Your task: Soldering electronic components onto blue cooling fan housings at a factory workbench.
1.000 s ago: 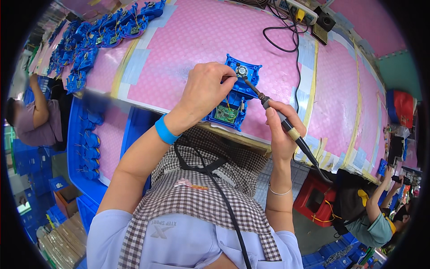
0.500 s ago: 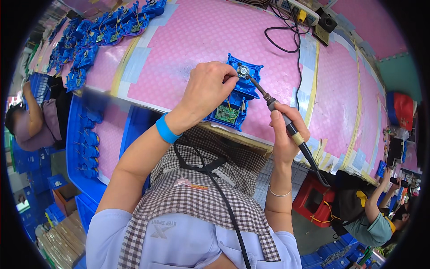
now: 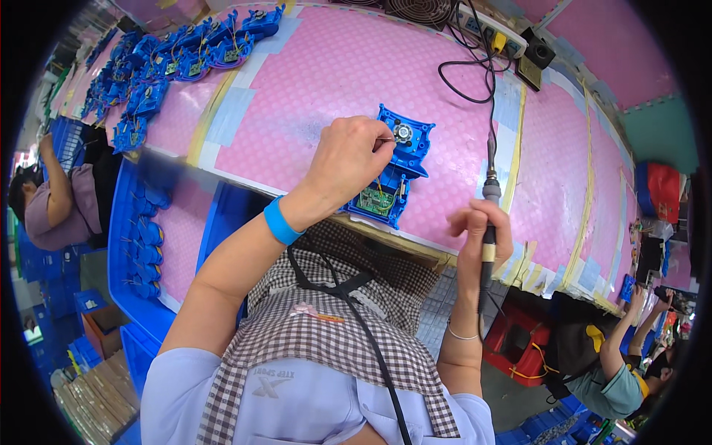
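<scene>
On the pink mat lies an opened blue plastic housing (image 3: pixel 420 153) in two halves. Its far half carries a round speaker (image 3: pixel 403 133); in the near half sits a green circuit board (image 3: pixel 376 199) with thin wires. My left hand (image 3: pixel 348 159) is closed in a pinch at the speaker's left side, on what looks like a thin wire, mostly hidden by the fingers. Off to the right, my right hand (image 3: pixel 483 231) grips a soldering iron (image 3: pixel 490 190) by its handle. The iron's tip points away from me, apart from the housing.
Several similar blue housings (image 3: pixel 185 55) stand in rows at the far left. A blue bin (image 3: pixel 122 245) with blue parts is by my left arm. A power strip (image 3: pixel 512 41) and black cable (image 3: pixel 452 80) lie at the back right. Co-workers sit at both sides.
My right hand has swung the soldering iron away from the speaker, to the right, and its tip now points away from me. My left hand stays pinched beside the speaker.
</scene>
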Demonstrator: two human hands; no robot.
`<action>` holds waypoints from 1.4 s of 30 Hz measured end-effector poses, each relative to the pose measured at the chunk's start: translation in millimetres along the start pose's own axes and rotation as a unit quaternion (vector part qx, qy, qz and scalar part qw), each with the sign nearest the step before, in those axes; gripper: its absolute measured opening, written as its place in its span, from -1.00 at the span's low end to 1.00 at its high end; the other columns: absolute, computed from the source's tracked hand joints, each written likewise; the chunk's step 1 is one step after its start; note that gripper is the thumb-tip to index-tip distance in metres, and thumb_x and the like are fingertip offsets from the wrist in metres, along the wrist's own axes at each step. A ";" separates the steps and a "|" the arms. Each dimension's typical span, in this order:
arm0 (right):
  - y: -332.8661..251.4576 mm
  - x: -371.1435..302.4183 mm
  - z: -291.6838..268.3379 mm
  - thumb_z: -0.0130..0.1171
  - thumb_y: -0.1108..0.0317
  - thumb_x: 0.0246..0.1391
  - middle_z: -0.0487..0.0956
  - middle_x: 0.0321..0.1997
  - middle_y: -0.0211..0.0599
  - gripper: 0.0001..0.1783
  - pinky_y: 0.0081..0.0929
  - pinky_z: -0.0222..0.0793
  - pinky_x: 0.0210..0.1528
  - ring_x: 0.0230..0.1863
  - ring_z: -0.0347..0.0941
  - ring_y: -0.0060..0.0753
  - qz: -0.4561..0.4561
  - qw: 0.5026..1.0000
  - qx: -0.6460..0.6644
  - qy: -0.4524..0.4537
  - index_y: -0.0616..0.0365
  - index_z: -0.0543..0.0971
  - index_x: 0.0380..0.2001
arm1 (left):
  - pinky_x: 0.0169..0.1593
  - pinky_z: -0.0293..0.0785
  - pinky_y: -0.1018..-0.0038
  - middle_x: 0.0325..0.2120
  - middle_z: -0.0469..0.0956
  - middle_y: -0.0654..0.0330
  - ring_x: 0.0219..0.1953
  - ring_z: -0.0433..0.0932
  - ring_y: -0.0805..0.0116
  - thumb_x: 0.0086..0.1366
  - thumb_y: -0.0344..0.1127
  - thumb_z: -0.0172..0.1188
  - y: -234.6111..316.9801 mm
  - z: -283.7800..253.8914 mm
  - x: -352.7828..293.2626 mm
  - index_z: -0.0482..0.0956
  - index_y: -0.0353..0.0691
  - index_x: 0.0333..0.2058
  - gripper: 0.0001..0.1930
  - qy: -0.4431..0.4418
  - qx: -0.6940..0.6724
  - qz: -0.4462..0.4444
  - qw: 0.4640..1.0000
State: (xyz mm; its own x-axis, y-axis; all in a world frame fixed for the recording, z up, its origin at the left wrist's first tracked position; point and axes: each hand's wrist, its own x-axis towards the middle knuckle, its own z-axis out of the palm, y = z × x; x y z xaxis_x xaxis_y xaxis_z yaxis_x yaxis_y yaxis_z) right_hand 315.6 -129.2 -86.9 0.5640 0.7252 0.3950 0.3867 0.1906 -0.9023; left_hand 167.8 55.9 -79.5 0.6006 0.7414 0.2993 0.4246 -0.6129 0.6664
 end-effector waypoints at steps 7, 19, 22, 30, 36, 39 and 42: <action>-3.4 20.0 55.8 0.58 0.29 -0.29 0.32 0.27 0.32 -0.40 -0.11 0.41 0.08 0.09 0.45 0.24 -0.040 0.951 -0.140 -0.275 0.18 0.38 -0.26 | -0.27 0.48 0.27 -0.51 0.58 0.05 -0.40 0.57 0.11 0.24 -0.40 0.18 6.9 -31.9 -8.3 0.66 -0.32 -0.35 -0.87 0.123 -0.133 0.018 0.983; 26.0 169.0 268.6 0.32 0.30 0.08 0.57 0.00 -0.02 -0.50 -0.37 0.42 -0.11 -0.13 0.51 -0.19 -0.178 0.937 -0.131 -0.271 0.30 0.47 0.05 | -0.62 -0.03 0.63 -0.76 0.28 0.47 -0.73 0.14 0.68 0.33 -0.10 0.25 -131.6 -268.3 -247.6 0.62 -0.21 -0.46 -0.70 0.481 -0.241 -0.366 0.760; 17.9 146.7 231.8 0.32 0.59 0.08 0.55 0.17 -0.09 -0.70 -0.50 0.42 -0.08 -0.11 0.48 -0.41 -0.335 0.897 -0.230 -0.176 0.25 0.48 -0.13 | -0.46 0.38 0.33 -0.59 0.58 0.10 -0.54 0.55 0.21 0.40 -0.06 0.10 -196.0 -296.9 -349.7 0.64 -0.23 -0.40 -0.64 0.473 0.187 -0.450 0.734; -14.9 73.2 134.1 0.06 0.48 0.31 0.51 0.18 0.12 -0.83 -0.31 0.35 0.25 0.15 0.49 -0.14 -0.117 0.913 -0.289 -0.263 0.30 0.34 -0.35 | -0.08 0.47 -0.11 -0.26 0.62 -0.23 -0.14 0.56 -0.35 0.47 0.04 -0.15 -320.3 -336.3 -522.5 0.54 -0.20 -0.13 -0.57 0.279 0.411 -0.642 0.584; -21.7 62.7 105.1 0.06 0.45 0.31 0.51 0.17 0.10 -0.85 -0.35 0.35 0.25 0.14 0.49 -0.18 -0.086 0.931 -0.273 -0.225 0.36 0.43 -0.20 | 0.00 0.52 -0.01 -0.16 0.62 -0.19 -0.06 0.58 -0.26 0.36 0.11 0.08 -353.7 -373.8 -564.2 0.60 -0.21 -0.10 -0.53 0.235 0.407 -0.691 0.549; -18.7 58.0 116.6 0.06 0.45 0.31 0.52 0.15 0.08 -0.84 -0.36 0.36 0.23 0.12 0.50 -0.19 -0.082 0.930 -0.278 -0.225 0.37 0.45 -0.18 | 0.10 0.51 0.09 -0.03 0.59 -0.14 0.04 0.56 -0.16 0.06 0.15 0.38 -384.9 -352.8 -560.0 0.61 -0.26 -0.03 -0.36 0.198 0.292 -0.780 0.516; -15.2 57.0 131.4 0.06 0.45 0.30 0.54 0.13 0.06 -0.83 -0.38 0.37 0.22 0.10 0.51 -0.21 -0.101 0.929 -0.271 -0.230 0.37 0.46 -0.16 | 0.13 0.52 0.16 0.03 0.57 -0.10 0.08 0.56 -0.10 -0.05 0.03 0.48 -406.1 -336.6 -544.4 0.63 -0.25 -0.04 -0.36 0.263 0.239 -0.821 0.447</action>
State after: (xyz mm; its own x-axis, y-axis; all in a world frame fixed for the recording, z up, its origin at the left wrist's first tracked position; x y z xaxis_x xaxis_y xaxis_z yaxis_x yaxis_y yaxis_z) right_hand 246.0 -3.8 -73.4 0.1169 0.9406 0.3189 0.8316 0.0829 -0.5492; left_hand -559.6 -6.9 -283.2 -0.9754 0.1839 -0.1213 0.1726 0.9801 0.0986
